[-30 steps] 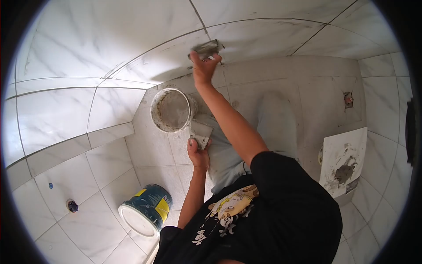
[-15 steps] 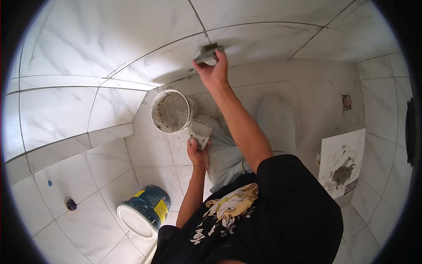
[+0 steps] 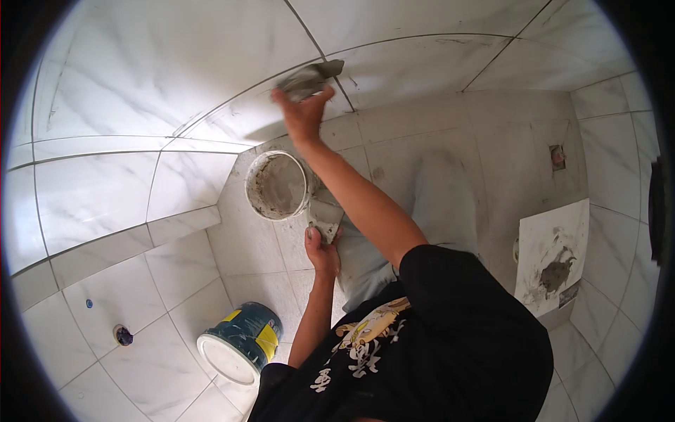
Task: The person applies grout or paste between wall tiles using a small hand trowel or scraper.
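A flat scraper (image 3: 302, 83), partly blurred, is gripped between the thumb and fingers of my right hand (image 3: 305, 116). Grey paste shows at its far edge, close to the joint lines of the marble-patterned wall tiles (image 3: 394, 63). Lower down, my left hand (image 3: 323, 252) holds a pale, paste-smeared plate (image 3: 325, 218) over my leg. Just left of the plate, on the floor, stands a round white bucket (image 3: 276, 185) with grey paste inside and on its rim.
A dark green tub (image 3: 249, 330) with a white lid lies tilted at the lower left. On the right is a white board (image 3: 552, 253) with grey paste. Pipe openings show in the left tiles (image 3: 123, 335) and the floor near the right wall (image 3: 557, 157).
My right hand has moved left with the scraper, which now sits left of the vertical joint. My left hand still holds the plate. The whole view has shifted slightly.
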Motion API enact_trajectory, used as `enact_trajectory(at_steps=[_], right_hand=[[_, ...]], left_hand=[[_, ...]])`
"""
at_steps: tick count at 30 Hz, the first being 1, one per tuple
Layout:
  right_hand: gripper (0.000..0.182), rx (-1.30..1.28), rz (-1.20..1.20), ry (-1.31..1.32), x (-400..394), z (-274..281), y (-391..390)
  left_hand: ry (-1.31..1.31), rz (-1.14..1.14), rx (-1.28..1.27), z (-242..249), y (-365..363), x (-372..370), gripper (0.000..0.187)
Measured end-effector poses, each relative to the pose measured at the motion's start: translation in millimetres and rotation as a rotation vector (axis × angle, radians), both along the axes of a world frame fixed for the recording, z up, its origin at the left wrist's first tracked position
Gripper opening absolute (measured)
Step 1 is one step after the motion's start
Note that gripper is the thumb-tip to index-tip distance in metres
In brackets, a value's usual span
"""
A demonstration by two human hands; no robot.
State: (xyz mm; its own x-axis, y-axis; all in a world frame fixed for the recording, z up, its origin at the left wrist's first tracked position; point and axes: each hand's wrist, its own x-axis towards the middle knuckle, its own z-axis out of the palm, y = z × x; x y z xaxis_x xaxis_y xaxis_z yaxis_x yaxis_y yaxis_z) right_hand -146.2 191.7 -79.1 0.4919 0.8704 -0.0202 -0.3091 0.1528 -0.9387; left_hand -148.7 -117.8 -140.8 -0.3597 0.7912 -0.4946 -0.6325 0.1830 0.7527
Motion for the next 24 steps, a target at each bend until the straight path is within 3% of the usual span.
enact_trajectory(at_steps=[1, 2, 3, 5, 6, 8, 17, 19, 21, 24], right_hand=[[0.080, -0.047, 0.066, -0.161, -5, 5, -11], [0.077, -0.134, 0.234, -0.087, 0, 6, -28], [0.077, -0.132, 0.238, -0.087, 10, 8, -41], [0.067, -0.242, 0.366, 0.698, 38, 7, -54], [0.067, -0.237, 0.390, 0.685, 55, -7, -46], [0.054, -0.266, 0.273, 1.130, 80, -46, -32], [0.045, -0.150, 0.307, 1.158, 85, 91, -23], [0.040, -0.017, 0.526, 1.055, 88, 101, -36], [0.038, 0.061, 0.595, 1.111, 106, 104, -58], [0.054, -0.029, 0.926, 0.883, 166, 81, -94]], left_hand=[[0.014, -0.002, 0.017, 3, 2, 1, 0.038], [0.015, -0.001, 0.015, 3, 0, 0, 0.038], [0.002, 0.005, -0.006, 3, 0, -1, 0.037], [-0.016, 0.031, -0.009, 2, 3, -2, 0.036], [-0.013, 0.024, -0.001, 1, 5, -1, 0.036], [-0.019, 0.036, -0.002, 1, -3, 2, 0.037], [0.030, 0.038, 0.020, 9, 9, 5, 0.037], [0.081, 0.001, 0.025, 12, 2, 6, 0.036], [0.071, 0.015, 0.001, 21, -3, 7, 0.034], [-0.007, -0.001, 0.008, 44, 21, 5, 0.030]])
